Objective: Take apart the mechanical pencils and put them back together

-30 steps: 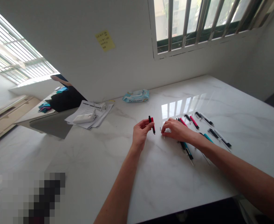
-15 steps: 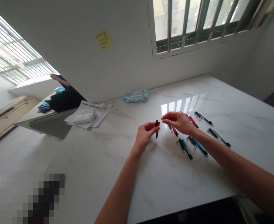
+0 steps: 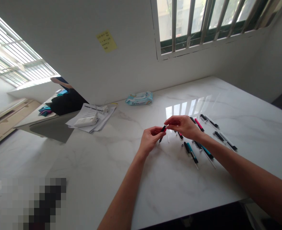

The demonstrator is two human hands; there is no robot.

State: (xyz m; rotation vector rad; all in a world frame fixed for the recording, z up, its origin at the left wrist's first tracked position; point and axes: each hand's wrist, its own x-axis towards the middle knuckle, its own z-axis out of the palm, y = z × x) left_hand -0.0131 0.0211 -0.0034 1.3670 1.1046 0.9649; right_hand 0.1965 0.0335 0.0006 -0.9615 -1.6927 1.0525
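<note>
My left hand [image 3: 150, 138] holds a red-and-black pen [image 3: 162, 133] between thumb and fingers, above the white marble table [image 3: 155, 179]. My right hand [image 3: 182, 125] is raised beside it, its fingertips pinching the pen's upper end. A thin clear tube [image 3: 168, 137] lies just below my right fingertips. Several pens and pen parts lie in rows to the right, including a pink pen [image 3: 199, 124], a teal pen [image 3: 192, 152], and a black pen [image 3: 228, 141]. A small red pen part [image 3: 180, 135] lies nearest my right hand.
Papers [image 3: 90, 116] with a white pouch [image 3: 86, 121] lie at the table's far left. A blue wet-wipes pack [image 3: 139, 98] sits by the wall. A person in dark clothing [image 3: 67, 103] is beyond the table's left side. A barred window [image 3: 203, 22] is above.
My right hand has lifted off the table and moved left to the pen's upper end. Both hands are now closer together around the pen, which sits higher and looks shorter.
</note>
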